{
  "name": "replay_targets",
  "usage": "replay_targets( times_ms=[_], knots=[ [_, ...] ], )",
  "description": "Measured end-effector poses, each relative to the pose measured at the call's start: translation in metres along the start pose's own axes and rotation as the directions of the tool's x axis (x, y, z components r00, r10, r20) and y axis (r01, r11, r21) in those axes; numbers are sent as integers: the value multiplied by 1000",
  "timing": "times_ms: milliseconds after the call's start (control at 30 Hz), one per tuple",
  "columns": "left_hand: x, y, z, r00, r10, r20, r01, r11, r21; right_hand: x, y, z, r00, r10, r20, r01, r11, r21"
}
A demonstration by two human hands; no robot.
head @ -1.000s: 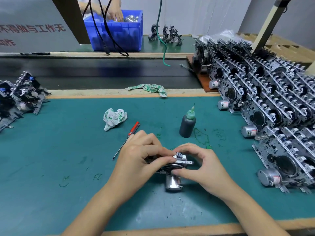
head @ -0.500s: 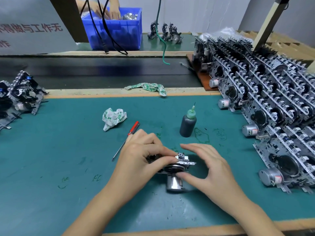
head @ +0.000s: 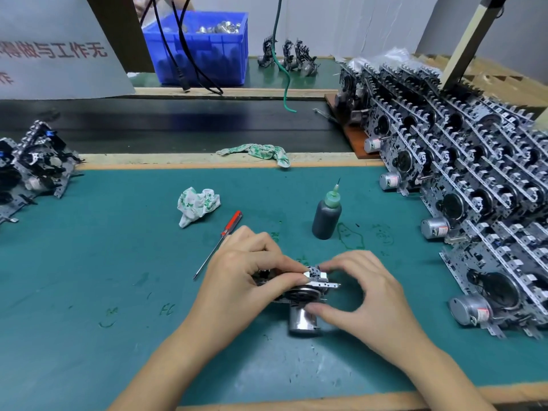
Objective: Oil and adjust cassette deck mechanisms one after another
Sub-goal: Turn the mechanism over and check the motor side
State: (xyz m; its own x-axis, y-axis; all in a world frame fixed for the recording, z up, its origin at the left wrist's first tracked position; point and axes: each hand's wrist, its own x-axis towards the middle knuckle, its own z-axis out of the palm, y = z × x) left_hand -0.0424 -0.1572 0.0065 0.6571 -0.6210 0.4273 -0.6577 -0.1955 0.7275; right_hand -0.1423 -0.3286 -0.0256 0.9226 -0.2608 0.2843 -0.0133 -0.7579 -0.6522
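A small cassette deck mechanism point(head: 308, 295) with a silver motor point(head: 302, 321) stands on the green mat point(head: 103, 262) near the front edge. My left hand point(head: 249, 277) grips its left side, thumb and fingers curled over the top. My right hand point(head: 364, 295) pinches its right side, forefinger on the top bracket and thumb at the motor. A dark oil bottle point(head: 326, 216) with a green needle cap stands upright just behind. A red-handled screwdriver point(head: 221, 241) lies to the left of my left hand.
Several stacked mechanisms point(head: 474, 188) fill the right side. More mechanisms point(head: 32, 164) lie at the far left. A crumpled rag point(head: 197, 204) lies on the mat, another rag point(head: 261, 152) on the wooden rail. A blue bin point(head: 201, 48) and hanging cables point(head: 184, 54) are behind the conveyor.
My right hand had opened and lifted off the mechanism half a second ago; now its fingers have closed back onto the right side. The left hand kept its grip.
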Motion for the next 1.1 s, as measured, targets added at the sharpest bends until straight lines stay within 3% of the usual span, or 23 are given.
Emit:
replay_targets(
  times_ms=[100, 167, 367, 567, 633, 700, 800, 933, 1100],
  knots=[
    [-1, 0, 0, 1000, -4, 2, 4, 1000, -7, 7, -6, 6, 991, 45, 122, -84, 938, 336],
    [0, 1, 0, 1000, -7, 7, 7, 1000, -11, 10, -8, 9, 991, 30, 133, -89, 879, 468],
    [-1, -1, 1, 1000, 27, -15, -26, 999, 33, 15, -6, 11, 978, 62, 201, -169, 802, 574],
    [-3, -4, 1, 998, 59, -35, -58, 998, 32, 9, -11, 9, 976, 40, 215, -139, 872, 469],
    [-2, -5, 2, 998, 63, -29, -62, 998, 33, 3, -7, 5, 978, 20, 208, -83, 950, 302],
    [-1, -5, 2, 998, 62, -18, -61, 997, 41, -2, -3, 1, 994, -28, 107, 22, 998, 57],
    [0, -4, 2, 998, 59, -18, -58, 998, 34, -8, 2, 2, 983, -185, 2, 181, 958, -225],
    [0, -4, 1, 999, 46, 2, -46, 999, 8, -13, 6, 2, 990, -128, 56, 136, 976, -169],
    [0, -1, -2, 1000, 6, 31, -6, 1000, 7, -12, 1, -1, 984, -159, 79, 173, 960, -219]
  ],
)
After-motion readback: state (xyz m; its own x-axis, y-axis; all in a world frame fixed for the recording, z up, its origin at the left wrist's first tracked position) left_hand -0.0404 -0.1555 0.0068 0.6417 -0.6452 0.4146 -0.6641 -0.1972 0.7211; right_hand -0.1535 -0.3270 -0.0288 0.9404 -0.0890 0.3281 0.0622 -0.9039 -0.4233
